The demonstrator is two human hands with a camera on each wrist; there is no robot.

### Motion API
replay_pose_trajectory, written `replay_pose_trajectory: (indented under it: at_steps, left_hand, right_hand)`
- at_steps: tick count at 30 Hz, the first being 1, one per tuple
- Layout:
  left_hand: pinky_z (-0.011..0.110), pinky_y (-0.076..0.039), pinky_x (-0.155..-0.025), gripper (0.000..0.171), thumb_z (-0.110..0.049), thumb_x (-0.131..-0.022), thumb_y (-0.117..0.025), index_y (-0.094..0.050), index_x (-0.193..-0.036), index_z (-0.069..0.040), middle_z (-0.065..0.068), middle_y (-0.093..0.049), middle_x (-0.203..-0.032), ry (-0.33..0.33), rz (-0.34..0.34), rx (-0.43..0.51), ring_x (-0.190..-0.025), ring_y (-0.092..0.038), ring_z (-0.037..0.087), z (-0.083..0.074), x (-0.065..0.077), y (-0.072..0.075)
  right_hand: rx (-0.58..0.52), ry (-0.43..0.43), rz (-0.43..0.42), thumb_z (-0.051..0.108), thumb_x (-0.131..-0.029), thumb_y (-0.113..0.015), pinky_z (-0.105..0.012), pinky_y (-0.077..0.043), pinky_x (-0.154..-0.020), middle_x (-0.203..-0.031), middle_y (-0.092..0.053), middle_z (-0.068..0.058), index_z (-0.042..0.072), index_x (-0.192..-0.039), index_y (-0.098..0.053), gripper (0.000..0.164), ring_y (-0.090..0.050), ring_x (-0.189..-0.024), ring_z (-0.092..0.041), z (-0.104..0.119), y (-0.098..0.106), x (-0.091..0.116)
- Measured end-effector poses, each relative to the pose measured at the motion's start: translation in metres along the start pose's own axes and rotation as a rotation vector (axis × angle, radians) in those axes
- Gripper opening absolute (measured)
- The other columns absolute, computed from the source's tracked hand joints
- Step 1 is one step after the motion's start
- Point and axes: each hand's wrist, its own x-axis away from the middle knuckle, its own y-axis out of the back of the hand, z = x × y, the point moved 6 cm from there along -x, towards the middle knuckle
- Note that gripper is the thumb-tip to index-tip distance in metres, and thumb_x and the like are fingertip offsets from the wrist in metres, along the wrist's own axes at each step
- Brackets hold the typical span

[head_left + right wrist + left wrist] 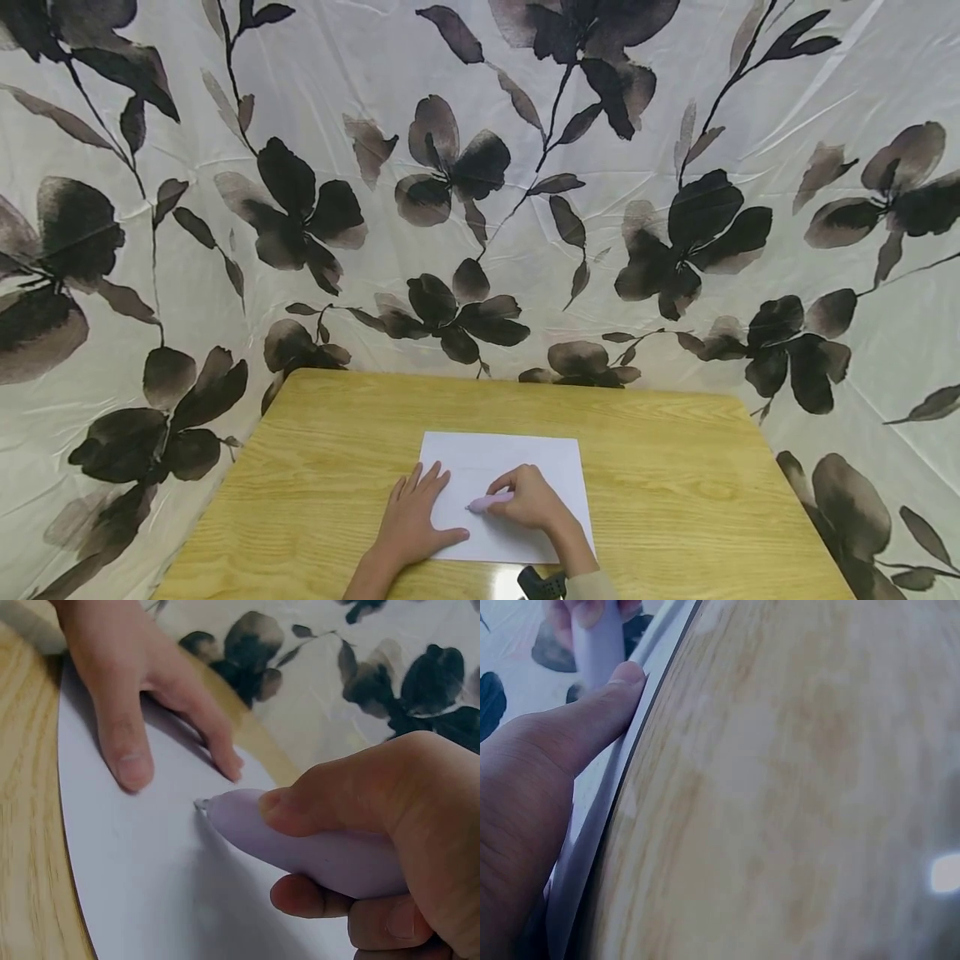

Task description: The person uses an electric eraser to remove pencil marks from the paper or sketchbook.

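Note:
A white sheet of paper [525,454] lies on the wooden table. My left hand [412,517] rests on its left part with fingers spread and the thumb pointing right. In the right wrist view the left hand [127,682] presses on the sheet. My right hand [528,498] grips a thick lavender pen-shaped tool [491,501], thumb along its side and fingers curled beneath. Its narrow greyish tip [201,804] points left and meets or nearly meets the paper; I cannot tell which. The left wrist view shows the left thumb [592,720] near the sheet's edge.
The yellow wood-grain table [690,492] extends around the sheet on all sides. A black device [542,583] sits at the right wrist by the near table edge. Behind and beside the table hangs a white cloth [360,50] with dark flowers.

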Motion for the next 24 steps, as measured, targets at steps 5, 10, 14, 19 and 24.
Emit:
replay_pose_trajectory:
  at_steps: [5, 10, 14, 19, 24]
  left_hand:
    - [0.062, -0.018, -0.110, 0.099, -0.078, -0.069, -0.063, -0.050, -0.142, -0.013, 0.009, -0.037, -0.153, -0.001, -0.001, 0.014, -0.143, -0.022, 0.038, -0.001, 0.000, 0.003]
    - [0.062, -0.018, -0.110, 0.098, -0.078, -0.070, -0.063, -0.051, -0.142, -0.012, 0.009, -0.038, -0.152, -0.001, -0.004, 0.011, -0.142, -0.023, 0.039, -0.001, 0.000, 0.005]
    - [0.062, -0.018, -0.110, 0.100, -0.081, -0.069, -0.061, -0.051, -0.142, -0.013, 0.008, -0.038, -0.152, 0.003, -0.001, 0.009, -0.142, -0.023, 0.038, -0.001, -0.001, 0.003]
    - [0.062, -0.017, -0.110, 0.102, -0.082, -0.068, -0.060, -0.051, -0.142, -0.013, 0.009, -0.037, -0.153, 0.002, -0.009, 0.011, -0.142, -0.023, 0.038, 0.001, -0.002, 0.000]
    - [0.062, -0.018, -0.110, 0.100, -0.081, -0.068, -0.061, -0.051, -0.142, -0.013, 0.008, -0.037, -0.153, 0.003, -0.009, 0.020, -0.143, -0.022, 0.038, 0.000, -0.001, 0.000]
  right_hand:
    - [0.006, -0.009, -0.032, 0.018, -0.071, -0.080, -0.024, -0.047, -0.057, -0.080, -0.070, 0.008, 0.014, -0.081, -0.078, 0.011, -0.054, -0.065, -0.006, -0.009, 0.010, 0.012]
    - [-0.003, 0.006, -0.031, 0.015, -0.071, -0.079, -0.023, -0.045, -0.054, -0.078, -0.069, 0.009, 0.014, -0.082, -0.078, 0.011, -0.050, -0.061, -0.004, -0.010, 0.016, 0.016]
    - [-0.007, 0.003, -0.021, 0.016, -0.072, -0.080, -0.026, -0.049, -0.064, -0.082, -0.070, 0.009, 0.015, -0.082, -0.078, 0.010, -0.056, -0.069, -0.006, -0.008, 0.012, 0.011]
    - [-0.005, -0.015, -0.038, 0.020, -0.072, -0.081, -0.028, -0.051, -0.066, -0.085, -0.071, 0.009, 0.017, -0.082, -0.078, 0.010, -0.059, -0.075, -0.008, -0.011, 0.011, 0.010]
    - [0.002, -0.015, -0.129, 0.018, -0.074, -0.079, -0.028, -0.051, -0.068, -0.087, -0.072, 0.008, 0.018, -0.087, -0.078, 0.013, -0.060, -0.076, -0.008, -0.022, 0.023, 0.019]
